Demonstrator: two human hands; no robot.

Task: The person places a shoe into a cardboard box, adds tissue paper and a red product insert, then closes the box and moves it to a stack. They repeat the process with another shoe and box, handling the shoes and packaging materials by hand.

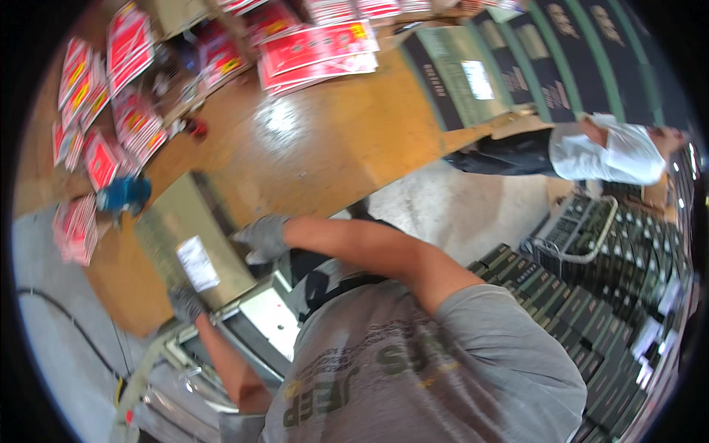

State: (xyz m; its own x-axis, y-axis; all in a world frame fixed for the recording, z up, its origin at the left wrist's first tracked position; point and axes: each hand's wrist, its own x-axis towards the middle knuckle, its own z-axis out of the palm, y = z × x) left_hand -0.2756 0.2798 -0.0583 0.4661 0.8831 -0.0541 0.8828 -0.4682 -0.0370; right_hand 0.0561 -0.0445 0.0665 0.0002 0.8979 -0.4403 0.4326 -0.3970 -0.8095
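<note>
A green and black carton [168, 230] with a white label [197, 263] lies on the tan worktable at its near left side. My left hand [187, 304], in a grey glove, grips the carton's near left edge. At the carton's right end my right hand [264, 238], gloved as well, holds it with bent fingers. The fingertips on the carton's far side are partly hidden. Beyond the carton's left corner stands a blue tape dispenser [124, 194].
Stacks of red and white printed sheets [317, 55] cover the worktable's [332, 125] far side. Similar cartons [473, 81] stand at the far right, near a person in a white shirt [605, 153]. Many small dark boxes [583, 317] and a crate [580, 229] are to my right. A machine frame [244, 332] stands close by.
</note>
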